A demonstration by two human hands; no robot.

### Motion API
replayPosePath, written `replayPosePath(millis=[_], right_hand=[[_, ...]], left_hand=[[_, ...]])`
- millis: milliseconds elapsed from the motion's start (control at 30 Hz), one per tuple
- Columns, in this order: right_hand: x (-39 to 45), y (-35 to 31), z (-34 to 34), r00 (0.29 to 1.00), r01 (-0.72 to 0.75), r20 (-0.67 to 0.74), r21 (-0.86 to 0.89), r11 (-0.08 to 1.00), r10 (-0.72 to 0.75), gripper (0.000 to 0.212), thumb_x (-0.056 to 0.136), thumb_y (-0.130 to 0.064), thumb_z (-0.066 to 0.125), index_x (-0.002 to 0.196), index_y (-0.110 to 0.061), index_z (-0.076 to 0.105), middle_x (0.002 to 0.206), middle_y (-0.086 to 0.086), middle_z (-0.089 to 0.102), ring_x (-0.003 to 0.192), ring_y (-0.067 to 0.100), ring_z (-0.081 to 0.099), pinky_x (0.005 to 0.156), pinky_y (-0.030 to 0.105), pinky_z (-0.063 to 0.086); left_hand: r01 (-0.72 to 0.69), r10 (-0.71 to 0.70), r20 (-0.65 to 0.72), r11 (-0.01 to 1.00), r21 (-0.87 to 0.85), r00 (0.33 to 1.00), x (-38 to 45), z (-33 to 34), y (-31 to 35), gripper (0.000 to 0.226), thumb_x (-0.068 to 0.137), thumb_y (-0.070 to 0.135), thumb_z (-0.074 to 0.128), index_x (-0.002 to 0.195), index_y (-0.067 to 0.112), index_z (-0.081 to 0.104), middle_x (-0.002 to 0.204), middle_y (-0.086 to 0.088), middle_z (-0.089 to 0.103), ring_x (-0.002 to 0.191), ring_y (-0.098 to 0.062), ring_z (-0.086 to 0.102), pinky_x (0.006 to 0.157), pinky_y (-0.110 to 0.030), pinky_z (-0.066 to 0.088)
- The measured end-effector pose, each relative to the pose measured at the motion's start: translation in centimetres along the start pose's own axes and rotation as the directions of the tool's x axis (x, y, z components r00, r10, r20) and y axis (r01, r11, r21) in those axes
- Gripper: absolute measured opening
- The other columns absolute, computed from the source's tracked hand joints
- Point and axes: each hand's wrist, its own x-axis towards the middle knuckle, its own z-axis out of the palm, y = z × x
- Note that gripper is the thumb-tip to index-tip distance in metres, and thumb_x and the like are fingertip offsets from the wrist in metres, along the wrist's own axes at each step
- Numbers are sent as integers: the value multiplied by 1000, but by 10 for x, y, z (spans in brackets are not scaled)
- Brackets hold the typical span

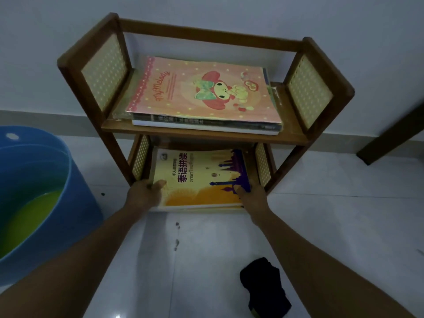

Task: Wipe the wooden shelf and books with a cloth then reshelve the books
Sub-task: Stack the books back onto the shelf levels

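On the lower tier of the wooden shelf (202, 136): yellow book (199, 177), flat, near edge sticking out past the front; left hand (143, 195) gripping its left near corner, thumb on the cover, fingers curled under; right hand (251, 195) gripping the right near corner the same way. On the upper tier: pink book (202, 90) atop a stack. On the floor (332, 214): black cloth (263, 288) by the right forearm, blue bucket (46, 180) with yellow-green liquid at left
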Motion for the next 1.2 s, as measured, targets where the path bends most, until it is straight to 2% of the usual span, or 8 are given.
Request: replayPosePath(millis=[133,200,300,500,767,933,1100,1200], right_hand=[[3,17,1,998,58,-17,-55,997,-59,39,91,-8,61,128,-11,51,116,10,62,108,26,60,88,33,51],[-3,26,1,983,184,23,-144,972,-183,51,86,-13,67,132,-17,45,122,6,57,110,19,58,92,34,53],[-16,46,-5,960,277,123,-337,900,-250,83,75,-38,72,145,-20,31,136,6,47,120,17,52,98,39,51],[-10,48,-17,940,341,219,-625,702,-261,74,93,-19,58,153,-27,15,160,3,12,142,22,29,108,40,42],[20,20,-4,952,280,173,-825,491,-253,52,98,-25,49,146,-13,33,148,15,33,118,30,55,96,41,51],[1,22,-14,958,283,169,-687,670,-231,54,95,-21,54,145,-12,35,144,15,42,125,30,48,101,43,46],[-59,36,-61,995,-40,35,-711,702,93,61,89,-35,62,139,-11,38,132,17,45,122,32,47,101,40,43],[-97,42,-88,884,-198,160,-723,662,438,73,81,-53,67,134,-9,42,132,9,46,116,24,50,94,30,43]], left_hand=[[-89,100,79,987,-132,992,-2,2,1,34,87,44,63,92,11,63,74,-1,63,75,-24,63,60,-25,50],[-252,242,184,967,33,953,-8,1,-7,68,76,54,70,131,21,49,119,-1,62,108,-16,60,87,-33,52],[-282,206,261,911,300,943,-22,2,-23,122,66,50,82,152,25,-1,157,-7,5,141,-28,20,110,-42,34],[-486,517,191,527,697,834,-13,0,-36,74,73,32,79,132,6,44,137,-21,46,116,-40,53,84,-48,54],[-390,431,101,662,640,897,12,6,0,30,94,21,52,121,8,58,100,-14,70,87,-33,69,72,-42,57],[-399,482,102,569,719,870,4,10,-13,37,88,21,61,120,4,59,107,-20,63,87,-39,64,64,-46,57],[-455,570,59,585,671,820,-44,28,-6,51,79,15,72,124,-2,54,124,-28,54,113,-46,52,88,-53,50],[-454,487,113,670,587,866,-85,48,-8,51,85,19,66,129,-3,53,132,-27,54,121,-43,50,99,-50,45]])
